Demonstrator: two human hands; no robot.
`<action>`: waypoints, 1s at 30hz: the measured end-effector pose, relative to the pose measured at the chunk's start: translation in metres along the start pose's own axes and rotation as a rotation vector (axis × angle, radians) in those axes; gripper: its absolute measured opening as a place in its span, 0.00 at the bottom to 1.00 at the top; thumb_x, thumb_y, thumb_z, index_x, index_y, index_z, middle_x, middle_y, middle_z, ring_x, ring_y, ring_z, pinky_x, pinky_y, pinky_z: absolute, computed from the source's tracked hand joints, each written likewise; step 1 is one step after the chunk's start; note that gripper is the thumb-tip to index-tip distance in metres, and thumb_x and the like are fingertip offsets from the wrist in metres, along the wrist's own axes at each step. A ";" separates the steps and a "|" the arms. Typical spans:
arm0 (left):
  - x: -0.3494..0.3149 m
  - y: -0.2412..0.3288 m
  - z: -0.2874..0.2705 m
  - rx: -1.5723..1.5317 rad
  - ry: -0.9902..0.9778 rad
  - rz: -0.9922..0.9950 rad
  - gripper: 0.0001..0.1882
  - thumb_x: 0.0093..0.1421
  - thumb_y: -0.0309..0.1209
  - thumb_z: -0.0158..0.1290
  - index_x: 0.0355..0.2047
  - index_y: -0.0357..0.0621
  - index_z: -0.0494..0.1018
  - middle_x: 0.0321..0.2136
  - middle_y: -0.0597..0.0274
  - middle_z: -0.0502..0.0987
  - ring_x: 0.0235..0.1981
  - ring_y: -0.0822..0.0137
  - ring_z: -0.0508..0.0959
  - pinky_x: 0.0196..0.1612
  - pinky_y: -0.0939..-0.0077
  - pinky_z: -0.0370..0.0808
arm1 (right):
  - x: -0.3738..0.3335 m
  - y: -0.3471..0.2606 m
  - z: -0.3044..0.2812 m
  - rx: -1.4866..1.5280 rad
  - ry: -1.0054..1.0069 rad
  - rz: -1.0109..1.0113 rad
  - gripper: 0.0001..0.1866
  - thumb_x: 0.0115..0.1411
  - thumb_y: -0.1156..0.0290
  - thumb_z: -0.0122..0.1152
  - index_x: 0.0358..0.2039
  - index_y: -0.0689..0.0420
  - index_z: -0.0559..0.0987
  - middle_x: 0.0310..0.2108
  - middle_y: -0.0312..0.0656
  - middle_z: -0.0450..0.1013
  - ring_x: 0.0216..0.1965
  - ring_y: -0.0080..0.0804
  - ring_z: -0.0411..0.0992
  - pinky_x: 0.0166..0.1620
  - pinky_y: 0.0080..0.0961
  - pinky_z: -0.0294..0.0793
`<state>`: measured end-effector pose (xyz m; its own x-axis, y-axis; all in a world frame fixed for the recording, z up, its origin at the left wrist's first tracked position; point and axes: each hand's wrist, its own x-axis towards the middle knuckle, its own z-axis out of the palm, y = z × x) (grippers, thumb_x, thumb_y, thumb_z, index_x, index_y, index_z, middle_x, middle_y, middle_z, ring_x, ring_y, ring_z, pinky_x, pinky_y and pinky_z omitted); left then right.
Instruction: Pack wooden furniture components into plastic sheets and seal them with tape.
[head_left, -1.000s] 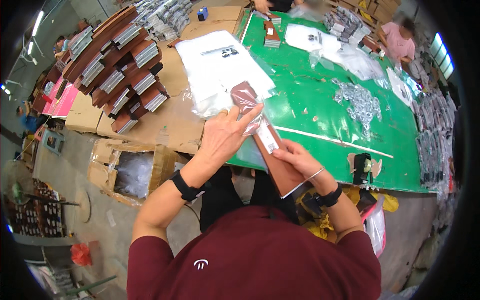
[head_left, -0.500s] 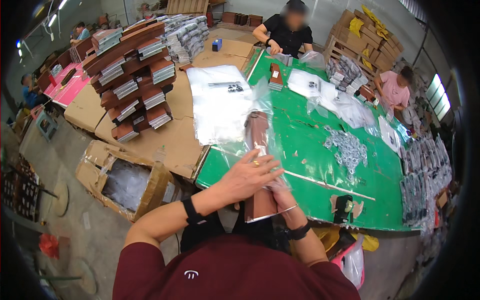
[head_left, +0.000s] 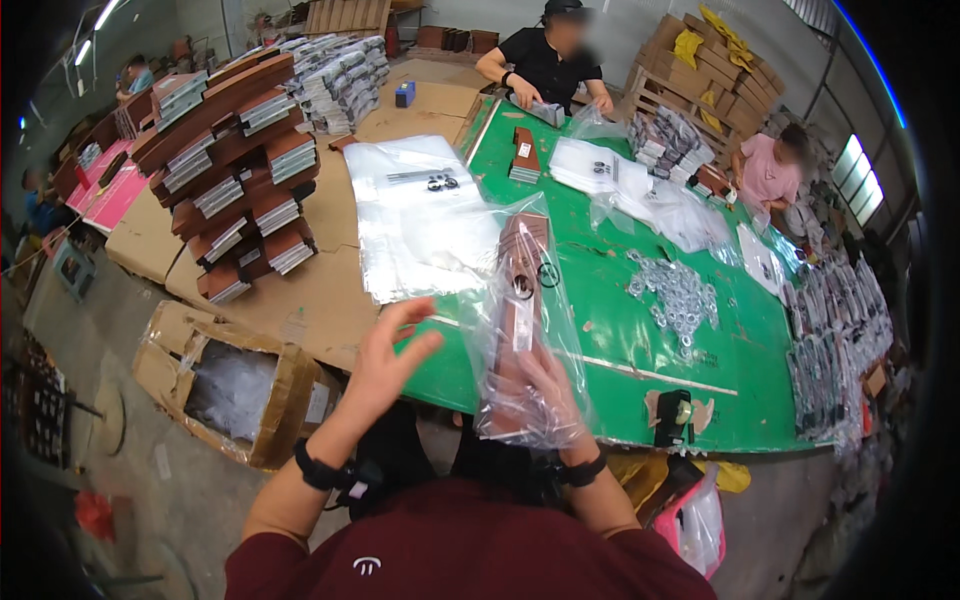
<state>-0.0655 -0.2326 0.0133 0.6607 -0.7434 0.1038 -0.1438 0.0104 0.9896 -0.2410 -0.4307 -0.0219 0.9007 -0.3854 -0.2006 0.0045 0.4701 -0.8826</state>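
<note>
Left hand (head_left: 383,355) hangs, fingers spread; right hand (head_left: 548,385) clasps the long wood-brown bar (head_left: 527,240), clear plastic bag (head_left: 562,325) best smoothed.

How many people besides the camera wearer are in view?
4: one in black across the green table, one in pink at its far right, one in light blue and one in dark blue at far left. The brown stack may hide others.
</note>
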 end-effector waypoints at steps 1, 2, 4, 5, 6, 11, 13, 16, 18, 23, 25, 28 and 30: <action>0.008 -0.012 0.003 -0.005 0.008 0.009 0.35 0.63 0.44 0.58 0.67 0.46 0.63 0.64 0.53 0.67 0.66 0.58 0.65 0.69 0.60 0.57 | 0.002 0.001 0.002 -0.023 0.002 -0.026 0.26 0.69 0.64 0.58 0.63 0.61 0.66 0.50 0.43 0.74 0.50 0.30 0.74 0.51 0.31 0.79; 0.021 -0.022 0.010 -0.156 0.048 -0.154 0.39 0.64 0.46 0.58 0.69 0.44 0.57 0.66 0.51 0.65 0.66 0.59 0.64 0.68 0.61 0.58 | 0.006 0.015 -0.002 -0.100 0.072 -0.033 0.26 0.68 0.64 0.59 0.63 0.61 0.67 0.49 0.42 0.74 0.47 0.29 0.75 0.47 0.27 0.79; 0.052 -0.016 0.028 -0.389 0.109 -0.284 0.43 0.66 0.49 0.55 0.72 0.42 0.49 0.67 0.51 0.60 0.66 0.59 0.63 0.67 0.59 0.59 | 0.028 0.041 -0.023 -0.382 0.021 -0.260 0.26 0.68 0.64 0.59 0.63 0.62 0.67 0.48 0.42 0.74 0.46 0.26 0.75 0.45 0.24 0.78; 0.060 0.004 0.036 -0.472 0.131 -0.277 0.43 0.68 0.50 0.52 0.73 0.43 0.47 0.68 0.52 0.58 0.66 0.58 0.62 0.66 0.56 0.60 | 0.010 0.026 -0.004 -0.232 0.014 -0.117 0.27 0.68 0.64 0.59 0.63 0.62 0.67 0.48 0.42 0.74 0.48 0.27 0.74 0.49 0.25 0.76; 0.069 0.022 0.029 -0.498 0.061 -0.214 0.46 0.66 0.48 0.55 0.74 0.45 0.44 0.68 0.52 0.57 0.68 0.59 0.59 0.67 0.57 0.58 | -0.009 0.005 0.017 -0.083 0.005 0.028 0.27 0.68 0.65 0.59 0.63 0.63 0.67 0.49 0.42 0.74 0.50 0.27 0.73 0.53 0.27 0.74; 0.107 0.039 0.024 -0.596 -0.059 -0.027 0.54 0.62 0.43 0.61 0.75 0.44 0.35 0.69 0.48 0.55 0.68 0.60 0.58 0.67 0.66 0.58 | 0.001 0.024 -0.015 -0.341 -0.141 -0.119 0.31 0.66 0.66 0.62 0.66 0.62 0.65 0.56 0.40 0.72 0.55 0.27 0.69 0.57 0.27 0.70; 0.111 0.051 0.032 -0.378 -0.117 0.059 0.66 0.55 0.45 0.67 0.73 0.41 0.25 0.69 0.41 0.54 0.69 0.56 0.56 0.70 0.64 0.53 | 0.002 0.020 -0.019 -0.430 -0.123 -0.080 0.31 0.66 0.66 0.62 0.66 0.63 0.65 0.56 0.41 0.72 0.55 0.27 0.69 0.57 0.27 0.70; 0.112 0.002 0.061 -0.186 -0.034 0.124 0.68 0.52 0.42 0.70 0.74 0.41 0.28 0.68 0.46 0.57 0.67 0.60 0.60 0.68 0.67 0.57 | -0.004 0.005 0.000 -0.367 -0.017 -0.078 0.28 0.66 0.66 0.62 0.63 0.64 0.69 0.53 0.41 0.74 0.52 0.27 0.71 0.55 0.27 0.72; 0.104 -0.008 0.066 -0.334 -0.132 0.078 0.68 0.48 0.40 0.72 0.74 0.40 0.32 0.67 0.49 0.58 0.65 0.61 0.63 0.68 0.67 0.57 | 0.005 0.015 -0.018 -0.227 -0.034 -0.065 0.24 0.66 0.66 0.61 0.59 0.63 0.71 0.49 0.41 0.75 0.48 0.27 0.72 0.52 0.26 0.73; 0.087 0.002 0.043 -0.325 -0.346 -0.205 0.55 0.52 0.36 0.68 0.73 0.41 0.46 0.65 0.55 0.63 0.61 0.65 0.67 0.64 0.69 0.64 | -0.001 0.019 -0.029 -0.139 0.046 -0.072 0.26 0.67 0.67 0.60 0.61 0.65 0.67 0.46 0.41 0.75 0.45 0.26 0.74 0.50 0.25 0.73; 0.089 -0.001 0.025 -0.404 -0.196 -0.168 0.53 0.53 0.36 0.68 0.73 0.41 0.48 0.64 0.55 0.64 0.61 0.65 0.68 0.63 0.68 0.65 | -0.001 0.012 -0.023 -0.211 0.037 -0.064 0.28 0.66 0.68 0.61 0.63 0.65 0.65 0.47 0.41 0.75 0.45 0.26 0.74 0.51 0.25 0.73; 0.092 -0.003 0.014 -0.777 -0.207 -0.143 0.51 0.57 0.35 0.65 0.73 0.41 0.45 0.65 0.51 0.63 0.64 0.62 0.65 0.65 0.66 0.65 | 0.004 0.019 -0.028 -0.256 0.014 -0.059 0.33 0.63 0.71 0.64 0.65 0.65 0.64 0.50 0.42 0.75 0.46 0.27 0.74 0.51 0.25 0.73; 0.098 0.003 0.033 -0.746 -0.238 -0.051 0.52 0.57 0.34 0.66 0.73 0.42 0.45 0.64 0.52 0.64 0.62 0.64 0.67 0.62 0.67 0.67 | 0.011 0.016 -0.025 -0.489 0.011 0.084 0.33 0.63 0.70 0.65 0.65 0.66 0.65 0.50 0.44 0.75 0.47 0.27 0.74 0.52 0.26 0.73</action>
<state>-0.0258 -0.3271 0.0231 0.4651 -0.8777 0.1153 0.4714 0.3558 0.8070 -0.2421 -0.4476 -0.0492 0.8845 -0.3716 -0.2820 -0.2749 0.0733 -0.9587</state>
